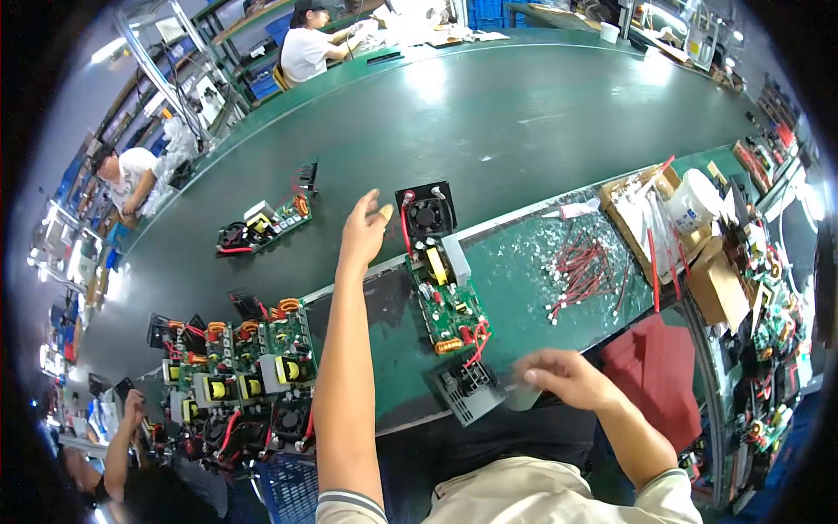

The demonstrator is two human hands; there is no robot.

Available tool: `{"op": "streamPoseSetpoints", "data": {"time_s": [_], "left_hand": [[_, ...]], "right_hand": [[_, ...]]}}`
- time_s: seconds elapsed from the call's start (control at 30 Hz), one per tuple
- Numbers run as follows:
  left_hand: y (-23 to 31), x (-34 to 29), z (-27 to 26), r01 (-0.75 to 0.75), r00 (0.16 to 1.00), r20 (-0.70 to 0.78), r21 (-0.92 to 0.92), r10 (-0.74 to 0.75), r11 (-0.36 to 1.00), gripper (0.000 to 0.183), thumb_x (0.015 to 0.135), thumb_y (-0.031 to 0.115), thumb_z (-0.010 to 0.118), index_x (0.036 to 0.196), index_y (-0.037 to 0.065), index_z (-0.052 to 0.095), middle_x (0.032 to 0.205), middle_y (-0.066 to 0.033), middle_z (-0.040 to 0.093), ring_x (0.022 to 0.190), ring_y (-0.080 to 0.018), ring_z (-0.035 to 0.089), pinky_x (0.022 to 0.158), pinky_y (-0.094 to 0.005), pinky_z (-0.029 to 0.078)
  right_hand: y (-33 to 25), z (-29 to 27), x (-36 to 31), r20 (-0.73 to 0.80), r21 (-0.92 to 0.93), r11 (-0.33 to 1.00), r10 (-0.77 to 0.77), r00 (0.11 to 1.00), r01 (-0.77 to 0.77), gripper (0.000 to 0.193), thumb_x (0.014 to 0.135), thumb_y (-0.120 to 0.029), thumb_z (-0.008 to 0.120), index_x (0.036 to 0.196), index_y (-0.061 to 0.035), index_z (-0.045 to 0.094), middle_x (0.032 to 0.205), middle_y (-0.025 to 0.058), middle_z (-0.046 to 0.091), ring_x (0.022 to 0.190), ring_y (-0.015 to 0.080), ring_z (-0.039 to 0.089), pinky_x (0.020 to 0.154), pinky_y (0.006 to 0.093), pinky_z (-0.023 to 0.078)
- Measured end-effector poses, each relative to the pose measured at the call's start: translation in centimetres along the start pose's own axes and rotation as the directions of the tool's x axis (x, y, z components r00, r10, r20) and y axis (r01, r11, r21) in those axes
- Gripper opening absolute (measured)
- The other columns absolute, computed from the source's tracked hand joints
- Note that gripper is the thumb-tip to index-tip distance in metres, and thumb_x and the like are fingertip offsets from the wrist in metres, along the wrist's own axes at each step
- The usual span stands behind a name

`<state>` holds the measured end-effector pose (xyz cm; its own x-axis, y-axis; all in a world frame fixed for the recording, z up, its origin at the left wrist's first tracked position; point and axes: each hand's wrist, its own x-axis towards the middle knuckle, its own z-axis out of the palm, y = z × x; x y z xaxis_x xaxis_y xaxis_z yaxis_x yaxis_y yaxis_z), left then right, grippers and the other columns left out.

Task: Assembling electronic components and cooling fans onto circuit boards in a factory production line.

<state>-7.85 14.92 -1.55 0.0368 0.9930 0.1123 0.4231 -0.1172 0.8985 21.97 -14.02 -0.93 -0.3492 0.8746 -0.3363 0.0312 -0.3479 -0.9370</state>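
In front of me lies a green circuit board (pixel 454 306) with a yellow-wrapped transformer, copper coils and red wires. A black end panel with a fan (pixel 428 212) is at its far end. A grey end panel with sockets (pixel 471 390) sits tilted at its near end, over the table edge. My left hand (pixel 362 234) is just left of the fan panel, fingers stretched out and apart, holding nothing. My right hand (pixel 567 377) is beside the grey panel, its fingers bent and blurred. A pale grey shape (pixel 524 398) shows under those fingertips; whether they grip it is unclear.
Several similar boards (pixel 236 362) stand grouped at left, and another board (pixel 266 224) lies farther back. Red wires (pixel 580 271) are scattered at right, near a cardboard box (pixel 637 218) and a white tub (pixel 694 199). Co-workers sit at the far side and left.
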Motion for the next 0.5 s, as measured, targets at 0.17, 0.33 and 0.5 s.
{"op": "streamPoseSetpoints", "data": {"time_s": [0.17,0.33,0.5], "left_hand": [[-0.6,2.0,1.8,0.056,0.977,0.212,-0.173,-0.019,0.983,0.054,0.098,0.043,0.061,0.142,0.014,0.048,0.108,-0.0063,0.064,0.094,-0.0150,0.059,0.076,-0.0294,0.047],[1.2,0.0,1.0,0.114,0.967,0.246,-0.205,-0.062,0.972,0.038,0.098,0.031,0.065,0.131,0.014,0.054,0.078,0.0022,0.055,0.070,-0.0064,0.046,0.059,-0.0238,0.036],[1.6,-1.9,0.4,-0.107,0.975,0.164,-0.252,0.151,0.962,0.035,0.093,0.012,0.069,0.126,0.007,0.055,0.097,-0.0027,0.063,0.086,-0.0096,0.058,0.079,-0.0265,0.049]], "right_hand": [[-4.1,0.1,6.2,-0.063,-0.152,0.987,-0.051,0.997,0.041,0.032,0.098,-0.017,0.063,0.125,-0.0001,0.060,0.110,0.0081,0.070,0.099,0.0141,0.065,0.087,0.0309,0.053],[-4.5,0.2,10.5,-0.338,-0.368,0.917,-0.286,0.897,0.154,0.031,0.096,-0.011,0.063,0.125,0.0010,0.059,0.111,0.0107,0.068,0.100,0.0195,0.066,0.085,0.0330,0.053],[-13.4,4.0,8.1,0.372,-0.703,0.144,-0.760,0.533,0.696,0.047,0.073,-0.003,0.068,0.120,-0.0054,0.065,0.109,0.0135,0.067,0.094,0.0293,0.069,0.077,0.0368,0.056]]}}
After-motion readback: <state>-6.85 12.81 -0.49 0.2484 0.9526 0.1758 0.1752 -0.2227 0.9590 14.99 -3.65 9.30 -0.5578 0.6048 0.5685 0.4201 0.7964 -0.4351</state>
